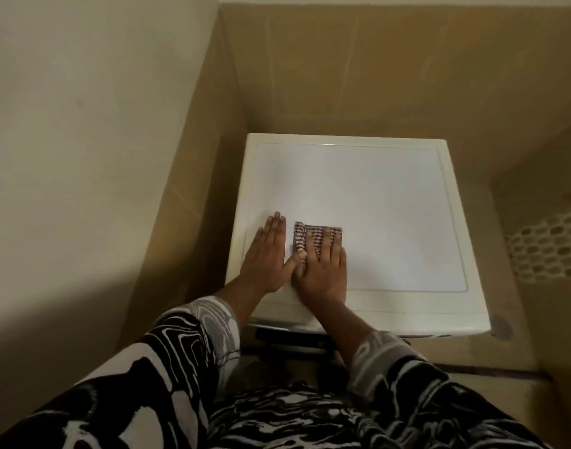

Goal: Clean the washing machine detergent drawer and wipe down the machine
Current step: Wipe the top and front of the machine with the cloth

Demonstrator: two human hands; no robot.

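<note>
Head cam, looking straight down: the washing machine (391, 205) sits in a corner of tan tiled walls (342, 66), and you're seeing its white top panel from the front.

Your left hand (266, 254) lies flat and open on the top, near the front-left corner, fingers straight and together, palm right on the bare panel. It isn't holding anything.

Your right hand (323, 270) is just beside it, also flat, with straight fingers pressing down on a folded checked cloth (313, 233). It's pressing, not gripping. The cloth lies on the top towards the front-left, poking out past your fingertips. The two hands touch at the thumbs.

Under the machine's front edge, below your wrists, there's a dark part (293, 338) sticking out. It's too dim to tell if that's the drawer.

On the floor off the front-right corner there's a round drain (501, 327), and a white mesh thing (556, 251) sits further right. Your black-and-white patterned sleeves (167, 351) fill the bottom.
</note>
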